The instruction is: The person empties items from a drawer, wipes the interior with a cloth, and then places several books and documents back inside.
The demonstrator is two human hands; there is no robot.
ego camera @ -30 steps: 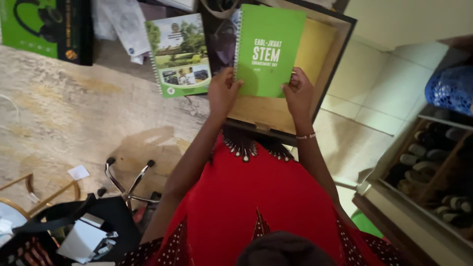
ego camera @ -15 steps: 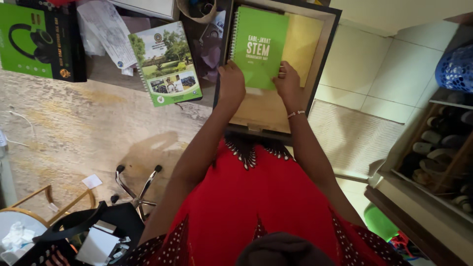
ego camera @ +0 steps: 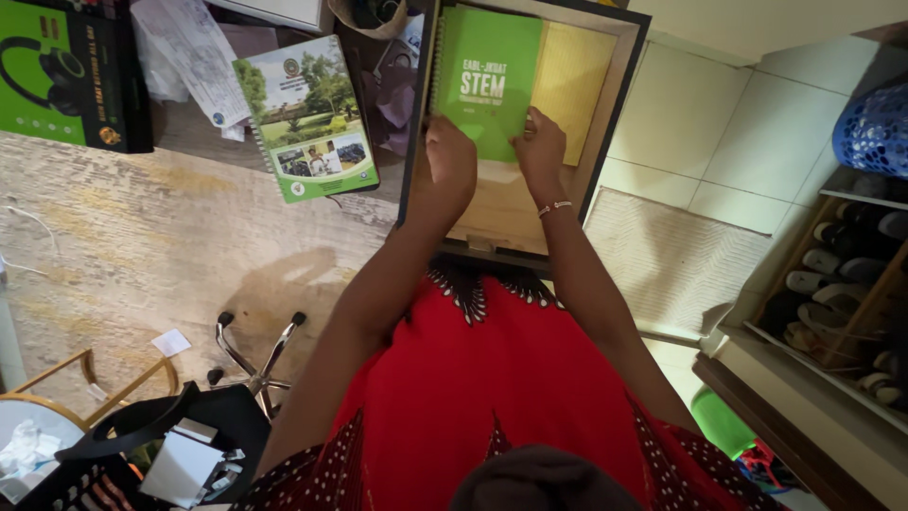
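A green spiral-bound booklet (ego camera: 487, 76) lies inside an open dark-framed drawer (ego camera: 619, 104) with a wooden bottom. My left hand (ego camera: 449, 156) grips the booklet's lower left edge. My right hand (ego camera: 541, 149), with a thin bracelet on its wrist, holds the lower right edge. A yellow sheet (ego camera: 579, 80) lies in the drawer beside and partly under the booklet. Both arms reach forward from my red patterned dress.
On the desk to the left lie a second spiral booklet with a photo cover (ego camera: 307, 118), loose papers (ego camera: 194, 57) and a green-and-black headphone box (ego camera: 57, 71). A chair base (ego camera: 251, 350) and a black basket (ego camera: 142, 454) stand on the floor below. A shoe rack (ego camera: 842, 274) stands at the right.
Both hands have moved the green booklet forward and lower into the drawer. It now lies flatter against the drawer's bottom.
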